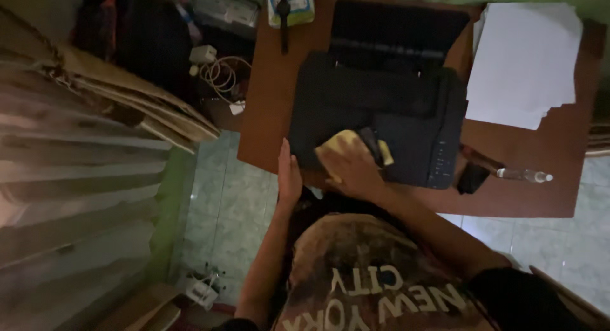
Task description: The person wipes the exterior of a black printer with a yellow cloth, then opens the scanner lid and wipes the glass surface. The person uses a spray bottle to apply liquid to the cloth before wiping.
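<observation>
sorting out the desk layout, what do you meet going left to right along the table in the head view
left hand at the table's left edge → right hand pressing a yellow cloth on the black printer → small dark object → clear bottle lying on its side

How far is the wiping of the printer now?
Done: cannot tell; no cleaned part shows in the dim light. In hand: the right hand presses a yellow cloth on the printer front, the left hand flat against its side. Left: the back looks untouched.
</observation>
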